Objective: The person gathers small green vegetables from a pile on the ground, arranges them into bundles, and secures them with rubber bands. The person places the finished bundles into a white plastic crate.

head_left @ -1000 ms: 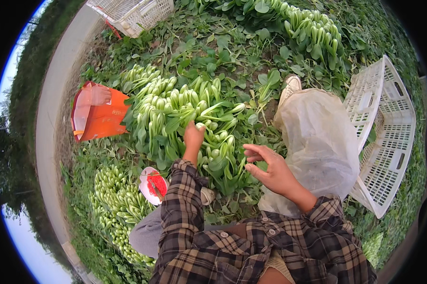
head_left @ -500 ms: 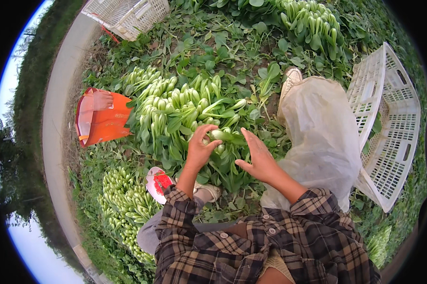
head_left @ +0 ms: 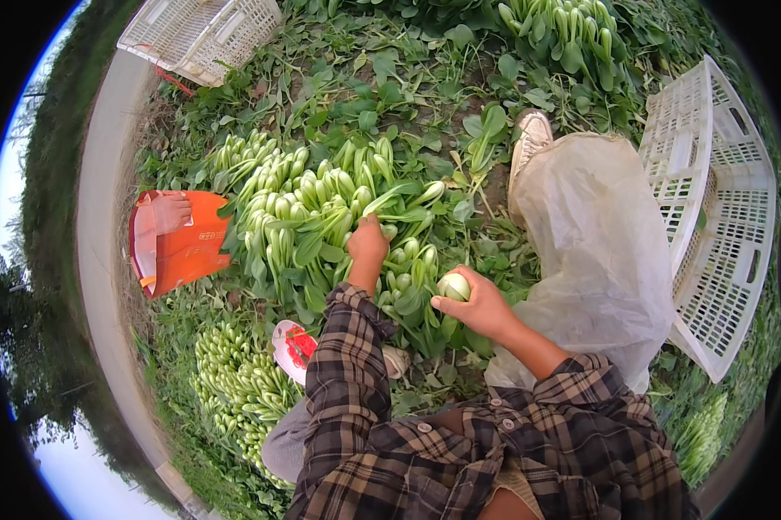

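A wide heap of bok choy [head_left: 299, 195], pale bases up and leaves trailing, lies in front of me on the leafy ground. My left hand [head_left: 369, 243] is closed at the heap's near right side, its fingertips at the pale base of a bok choy [head_left: 388, 201] lying across the others; the fingers are partly hidden. To the right and nearer, my right hand [head_left: 484, 305] wraps round another bok choy [head_left: 453, 287], its round base toward me. Just left of my left sleeve sits a white bowl [head_left: 281, 355] with red strips in it.
An orange bag [head_left: 191, 247] with a hand-like shape stands left of the heap. White plastic crates [head_left: 728, 251] lie at right; another crate [head_left: 201, 39] is far left. More bok choy [head_left: 234, 381] is piled lower left. Clear plastic sheeting [head_left: 585, 251] covers my right leg.
My hands have moved apart. The left has gone from a bok choy near the right hand up to the heap; the right, open before, has closed round a bok choy.
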A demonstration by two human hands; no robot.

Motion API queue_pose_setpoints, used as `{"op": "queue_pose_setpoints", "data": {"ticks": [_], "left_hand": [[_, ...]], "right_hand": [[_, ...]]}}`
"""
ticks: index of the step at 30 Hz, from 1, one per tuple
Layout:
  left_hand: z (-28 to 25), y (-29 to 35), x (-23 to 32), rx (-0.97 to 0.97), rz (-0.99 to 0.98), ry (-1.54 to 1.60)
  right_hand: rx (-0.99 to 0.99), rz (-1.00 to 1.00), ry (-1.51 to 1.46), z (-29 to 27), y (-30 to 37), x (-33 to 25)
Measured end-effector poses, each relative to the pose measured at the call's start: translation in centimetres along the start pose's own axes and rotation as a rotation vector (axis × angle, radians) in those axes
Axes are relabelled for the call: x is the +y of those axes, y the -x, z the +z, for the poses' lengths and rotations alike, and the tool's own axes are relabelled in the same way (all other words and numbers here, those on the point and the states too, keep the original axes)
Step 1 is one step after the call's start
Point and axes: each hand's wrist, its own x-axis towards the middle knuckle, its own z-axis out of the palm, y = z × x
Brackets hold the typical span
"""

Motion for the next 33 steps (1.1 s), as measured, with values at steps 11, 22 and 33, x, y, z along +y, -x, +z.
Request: {"op": "queue_pose_setpoints", "data": {"ticks": [11,22,33], "left_hand": [[-2.9,1.4,-4.8,0.044,0.104,0.357],[-2.5,-3.7,-1.3,0.305,0.046,0.253],[-1.9,-9.2,-2.5,-0.052,0.148,0.074]], "right_hand": [[0.022,0.005,-0.001,0.2,0.6,-1.1],[-0.101,0.065,0.046,0.1,0.7,-1.2],[0.036,0.074,0.043,0.2,0.8,-1.8]]}}
